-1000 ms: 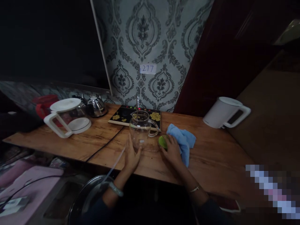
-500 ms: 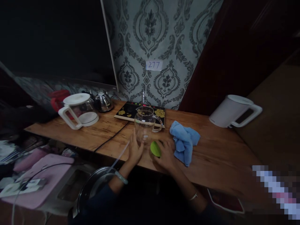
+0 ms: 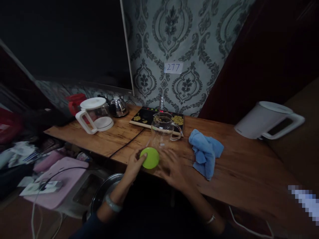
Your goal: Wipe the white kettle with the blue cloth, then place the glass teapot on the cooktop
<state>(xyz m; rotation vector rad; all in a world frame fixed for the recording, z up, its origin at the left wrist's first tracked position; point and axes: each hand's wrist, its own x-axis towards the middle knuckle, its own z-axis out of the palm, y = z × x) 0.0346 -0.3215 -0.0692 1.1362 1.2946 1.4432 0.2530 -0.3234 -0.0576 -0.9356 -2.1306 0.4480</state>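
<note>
My left hand (image 3: pixel 132 167) grips a round, flat bright-green disc (image 3: pixel 151 158) by its left edge, thumb lying on its face. The disc is tilted toward me, just above the front of the wooden table. My right hand (image 3: pixel 173 170) is beside the disc's right side, its fingers spread and slightly blurred, holding nothing I can see. A clear glass pitcher (image 3: pixel 161 128) with a handle on its right stands upright behind both hands. Its lower part is partly covered by the fingers. To the right of my right hand lies a crumpled blue cloth (image 3: pixel 208 154).
Behind the pitcher sits a black flowered cooktop (image 3: pixel 142 117). At left are a white-lidded glass jug (image 3: pixel 96 114), a steel kettle (image 3: pixel 118 107) and a red item (image 3: pixel 74 102). A white kettle (image 3: pixel 264 119) stands far right. A cord (image 3: pixel 127 143) crosses the table (image 3: pixel 239 169).
The green disc has passed from my right hand to my left, and its face has turned toward me. My right hand has opened. The view has shifted slightly left.
</note>
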